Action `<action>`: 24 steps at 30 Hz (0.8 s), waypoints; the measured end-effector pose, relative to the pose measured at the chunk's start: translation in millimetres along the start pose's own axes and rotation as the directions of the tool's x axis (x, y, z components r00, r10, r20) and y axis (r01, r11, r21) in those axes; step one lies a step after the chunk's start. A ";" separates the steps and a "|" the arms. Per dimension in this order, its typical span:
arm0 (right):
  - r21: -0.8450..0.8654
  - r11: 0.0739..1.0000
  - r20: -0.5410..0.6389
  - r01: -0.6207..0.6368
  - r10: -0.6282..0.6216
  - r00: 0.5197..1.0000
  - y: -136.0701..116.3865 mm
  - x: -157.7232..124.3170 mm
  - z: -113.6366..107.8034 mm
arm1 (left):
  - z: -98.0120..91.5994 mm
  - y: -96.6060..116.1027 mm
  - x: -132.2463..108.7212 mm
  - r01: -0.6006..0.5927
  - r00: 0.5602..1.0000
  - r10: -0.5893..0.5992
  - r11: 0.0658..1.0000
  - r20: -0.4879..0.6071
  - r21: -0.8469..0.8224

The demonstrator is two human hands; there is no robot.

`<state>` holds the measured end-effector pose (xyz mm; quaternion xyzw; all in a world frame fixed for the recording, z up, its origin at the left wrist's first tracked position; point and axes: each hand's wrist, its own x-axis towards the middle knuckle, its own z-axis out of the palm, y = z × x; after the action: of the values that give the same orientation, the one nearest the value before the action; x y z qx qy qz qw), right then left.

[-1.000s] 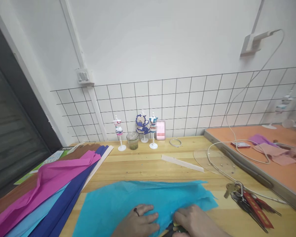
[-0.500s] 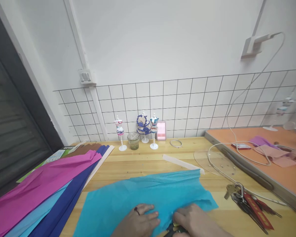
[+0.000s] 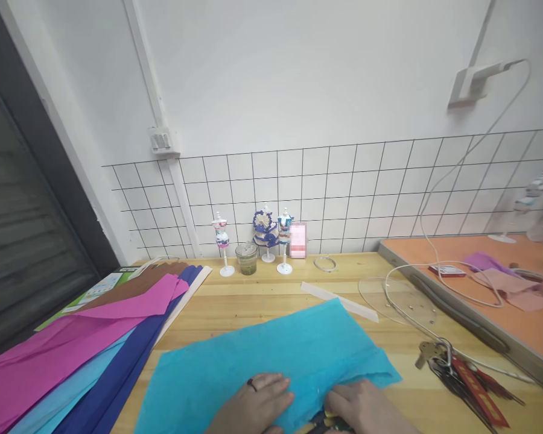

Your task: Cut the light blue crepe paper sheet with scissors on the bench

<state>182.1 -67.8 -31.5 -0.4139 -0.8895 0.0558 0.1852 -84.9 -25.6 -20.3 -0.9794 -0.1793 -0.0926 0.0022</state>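
Dark tool [image 3: 331, 424] in right hand [image 3: 361, 402]: partly hidden, cut by bottom edge.

There are two hands [image 3: 257, 402] [image 3: 364, 405], four mannequins [image 3: 221, 235] [image 3: 265, 236] [image 3: 285, 231] [image 3: 530, 196], one key bunch [image 3: 474, 384].

To my eye the blue sheet [image 3: 248, 349] looks matt and finely creased (paper or cloth, I can't tell); my tabletop [image 3: 235, 301] is smooth wood with a faint sheen, the keys [image 3: 429, 351] dull metal, the wall [image 3: 308, 72] matt.

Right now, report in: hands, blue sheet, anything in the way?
Left hand resting on blue sheet; right hand gripping dark object, partly hidden. Sheet's far corner overlapping pale strip.
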 end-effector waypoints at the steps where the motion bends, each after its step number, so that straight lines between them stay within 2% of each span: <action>1: -0.009 1.000 -0.007 0.007 -0.007 1.000 -0.3 0.9 2.5 | 0.7 -0.1 -0.2 0.006 1.000 -0.006 1.000 -0.002 0.003; 6: -0.073 0.997 -0.019 0.038 -0.040 0.999 -2.6 7.0 8.3 | 1.8 2.2 -1.0 0.015 1.000 -0.015 1.000 -0.009 0.024; 12: -0.074 0.996 -0.015 0.056 -0.058 0.998 -2.8 5.3 -2.0 | -2.8 6.8 -1.4 0.066 0.997 -0.068 0.997 -0.041 -0.029; 18: -0.091 0.995 0.000 0.034 -0.034 0.999 -0.2 -0.4 -4.1 | -2.8 6.4 0.0 0.059 0.998 -0.061 0.996 -0.020 -0.063; 24: -0.135 0.990 -0.021 0.050 -0.053 0.998 -7.0 9.1 1.1 | -4.6 6.7 1.2 0.091 0.996 -0.091 0.993 0.000 -0.082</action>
<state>171.3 -65.5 -28.2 -0.4031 -0.8993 -0.0141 0.1689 -82.2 -31.6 -15.3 -0.9694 -0.2196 -0.1017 -0.0417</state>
